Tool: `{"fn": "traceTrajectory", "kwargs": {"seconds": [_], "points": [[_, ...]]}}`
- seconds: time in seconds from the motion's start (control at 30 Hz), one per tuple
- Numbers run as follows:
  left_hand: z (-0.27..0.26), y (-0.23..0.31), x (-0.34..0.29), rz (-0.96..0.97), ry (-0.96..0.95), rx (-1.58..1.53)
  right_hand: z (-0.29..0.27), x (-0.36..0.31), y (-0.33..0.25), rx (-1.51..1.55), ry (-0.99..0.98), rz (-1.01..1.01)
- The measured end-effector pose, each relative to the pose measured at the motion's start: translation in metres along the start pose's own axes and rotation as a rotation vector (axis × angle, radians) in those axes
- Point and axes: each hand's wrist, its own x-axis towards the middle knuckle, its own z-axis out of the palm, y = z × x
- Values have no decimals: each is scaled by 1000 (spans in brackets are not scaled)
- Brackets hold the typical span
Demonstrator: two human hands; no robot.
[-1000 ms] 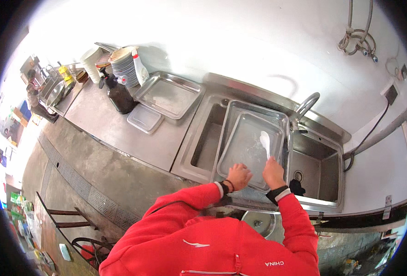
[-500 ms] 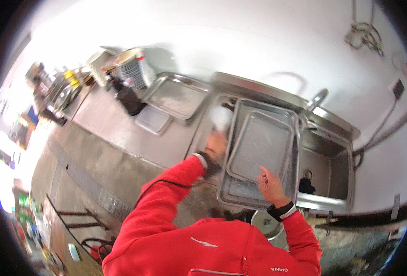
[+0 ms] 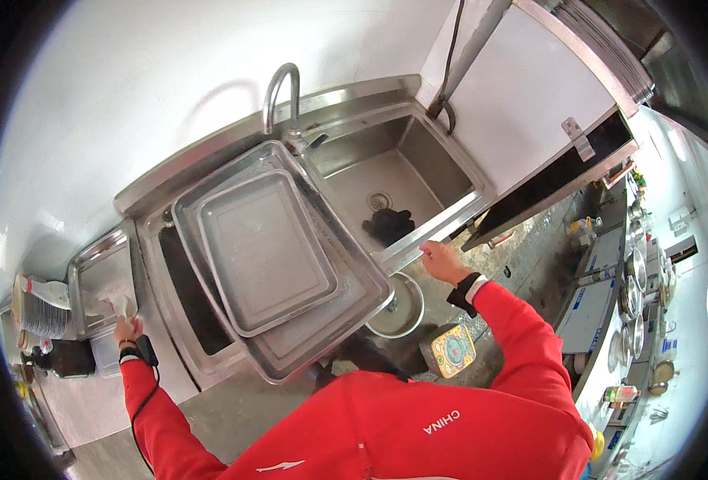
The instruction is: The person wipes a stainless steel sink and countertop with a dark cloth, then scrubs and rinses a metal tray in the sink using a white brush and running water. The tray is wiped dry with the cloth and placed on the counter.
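Note:
My left hand (image 3: pixel 128 330) is closed around a small whitish, translucent thing (image 3: pixel 119 304); its kind I cannot make out. It is held over the near edge of a metal tray (image 3: pixel 104 268) on the counter at the left. My right hand (image 3: pixel 443 262), fingers curled in with nothing visible in them, hovers by the front rim of the sink (image 3: pixel 394 172). Between my hands, a shallow metal tray (image 3: pixel 266 248) rests inside a larger metal tray (image 3: pixel 346 300), which lies askew across the left sink basin (image 3: pixel 179 272).
A curved faucet (image 3: pixel 283 88) rises behind the sinks. Something black (image 3: pixel 390 226) lies in the right basin. Stacked bowls (image 3: pixel 42 314) stand at far left, near a clear lidded container (image 3: pixel 106 352). On the floor are a round metal pot (image 3: pixel 402 308) and a patterned yellow box (image 3: pixel 453 352).
My view has swung right, bringing the right basin and floor into sight. My left hand has moved left with the whitish thing, to the counter tray. My right hand has left the stacked trays.

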Motion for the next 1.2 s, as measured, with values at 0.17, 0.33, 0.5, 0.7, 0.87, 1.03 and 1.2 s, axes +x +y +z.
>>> {"fn": "traceTrajectory", "kwargs": {"seconds": [0.17,0.33,0.5,0.7,0.87,1.03,1.2], "points": [[-32,-24,-30,127,162,-89,6,90,39,-72,-22,-64],[-47,-81,-121,222,496,152,58,199,80,-227,-419,-202],[12,-180,-255,453,198,382,150,268,118,-450,-893,-209],[123,-245,-318,550,193,867,208,266,148,-656,-1148,-170],[150,-261,-315,723,90,1170,174,275,152,-453,-905,-150],[166,-261,-318,959,66,1228,95,284,156,121,-508,96],[175,-263,-323,937,-21,1237,-19,266,104,702,-370,319]]}}
